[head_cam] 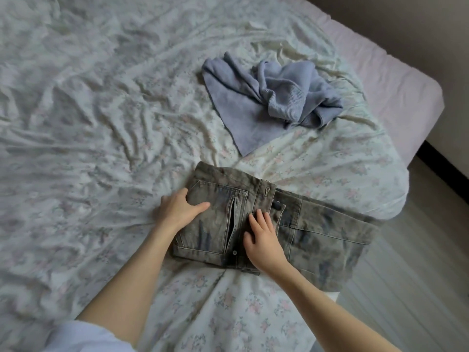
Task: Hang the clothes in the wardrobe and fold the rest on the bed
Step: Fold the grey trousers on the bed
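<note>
A pair of washed grey-brown jeans [324, 232] lies folded on the bed near its right edge, waistband toward the middle, one end reaching the bed's edge. My left hand [179, 212] grips the folded left edge of the jeans, thumb on top and fingers round the edge. My right hand [262, 240] rests flat on the jeans beside the fly, fingers spread. A crumpled light blue knitted sweater [274, 97] lies further up the bed, apart from the jeans.
The bed is covered by a wrinkled floral sheet [101, 123]. A pink mattress corner [396, 85] shows at the upper right, with wall and pale floor [418, 288] beyond the bed's right edge.
</note>
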The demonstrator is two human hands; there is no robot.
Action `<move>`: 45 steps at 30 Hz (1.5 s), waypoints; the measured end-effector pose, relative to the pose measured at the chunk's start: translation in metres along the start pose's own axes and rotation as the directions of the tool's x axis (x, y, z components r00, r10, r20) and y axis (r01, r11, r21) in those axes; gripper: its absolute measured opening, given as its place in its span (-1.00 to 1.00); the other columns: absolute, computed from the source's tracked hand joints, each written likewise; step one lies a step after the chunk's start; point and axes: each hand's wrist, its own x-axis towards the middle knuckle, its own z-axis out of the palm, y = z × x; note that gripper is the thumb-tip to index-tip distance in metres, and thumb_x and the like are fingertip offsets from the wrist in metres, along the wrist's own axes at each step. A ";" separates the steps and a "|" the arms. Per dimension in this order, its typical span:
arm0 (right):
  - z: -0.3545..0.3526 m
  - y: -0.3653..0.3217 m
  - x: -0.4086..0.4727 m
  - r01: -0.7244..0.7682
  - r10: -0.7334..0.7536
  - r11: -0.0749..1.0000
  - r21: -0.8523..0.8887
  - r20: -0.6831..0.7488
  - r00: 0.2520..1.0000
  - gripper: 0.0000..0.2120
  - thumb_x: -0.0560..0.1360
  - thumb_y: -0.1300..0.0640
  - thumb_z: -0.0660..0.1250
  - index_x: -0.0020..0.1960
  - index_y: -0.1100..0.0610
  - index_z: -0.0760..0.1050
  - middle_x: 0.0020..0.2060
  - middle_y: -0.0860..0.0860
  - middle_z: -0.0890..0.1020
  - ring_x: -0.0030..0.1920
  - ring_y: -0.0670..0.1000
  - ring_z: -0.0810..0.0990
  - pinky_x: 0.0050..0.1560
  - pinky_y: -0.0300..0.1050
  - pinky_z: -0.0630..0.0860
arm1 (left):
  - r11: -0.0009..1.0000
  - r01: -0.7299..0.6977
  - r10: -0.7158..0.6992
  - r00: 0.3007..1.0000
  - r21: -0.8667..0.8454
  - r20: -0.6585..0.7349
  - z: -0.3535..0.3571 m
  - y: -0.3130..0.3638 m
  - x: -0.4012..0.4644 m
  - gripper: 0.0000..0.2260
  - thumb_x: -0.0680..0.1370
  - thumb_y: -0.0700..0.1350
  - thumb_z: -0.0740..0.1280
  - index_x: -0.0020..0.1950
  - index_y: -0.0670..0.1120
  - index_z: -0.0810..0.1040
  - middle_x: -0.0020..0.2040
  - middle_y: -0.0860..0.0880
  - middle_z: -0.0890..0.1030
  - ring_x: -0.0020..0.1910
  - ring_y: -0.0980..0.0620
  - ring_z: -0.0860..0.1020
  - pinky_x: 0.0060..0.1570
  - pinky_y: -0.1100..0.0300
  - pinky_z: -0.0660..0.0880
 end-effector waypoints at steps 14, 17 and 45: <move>-0.027 -0.011 -0.019 -0.139 0.149 0.924 0.355 -0.001 0.989 -0.55 0.64 0.09 0.04 0.50 0.16 0.16 0.51 0.05 0.17 0.52 -0.04 0.00 0.46 -0.15 -0.04 | 0.826 0.083 0.047 0.975 -0.558 0.216 -0.016 0.029 -0.056 -0.55 0.31 -0.12 0.57 0.14 -0.12 0.54 0.06 -0.06 0.65 0.00 0.01 0.62 0.10 0.07 0.54; -0.029 -0.016 -0.026 -0.157 0.166 0.883 0.443 0.019 0.986 -0.55 0.64 0.05 0.05 0.51 0.12 0.16 0.50 0.01 0.18 0.51 -0.05 0.06 0.47 -0.13 0.02 | 0.717 0.126 0.133 0.941 -0.685 0.312 -0.017 0.027 -0.069 -0.49 0.34 -0.22 0.54 0.24 -0.08 0.48 0.07 -0.04 0.65 0.02 0.02 0.63 0.05 0.09 0.56; -0.089 -0.159 -0.058 -0.130 -0.156 0.570 0.811 0.262 0.953 -0.58 0.63 -0.14 -0.04 0.35 -0.01 0.38 0.03 -0.13 0.55 0.01 -0.13 0.52 0.16 -0.04 0.42 | 0.960 -0.206 0.125 0.922 -0.191 -0.367 -0.163 0.040 -0.155 -0.57 0.41 -0.26 0.35 0.22 0.06 0.42 -0.01 0.00 0.58 -0.17 -0.04 0.54 -0.21 0.12 0.46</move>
